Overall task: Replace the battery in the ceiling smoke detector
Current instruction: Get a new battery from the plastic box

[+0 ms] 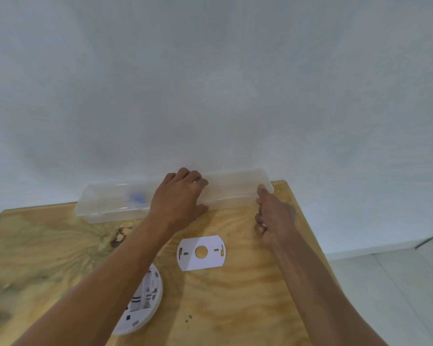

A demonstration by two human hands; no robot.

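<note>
A long clear plastic box (105,203) lies along the far edge of the wooden table (235,295), against the wall. Something blue (135,197) shows blurred through it near its left part. My left hand (179,199) rests on top of the box's middle, fingers curled over the lid. My right hand (275,216) is by the box's right end, its forefinger touching the front corner. The white round smoke detector (140,303) lies back side up near the front, partly under my left forearm. Its white mounting plate (201,252) lies flat between my arms.
A plain white wall (210,83) rises right behind the table. The table's right edge runs diagonally past my right arm, with pale floor tiles (398,283) beyond it. Dark knots mark the wood at the left.
</note>
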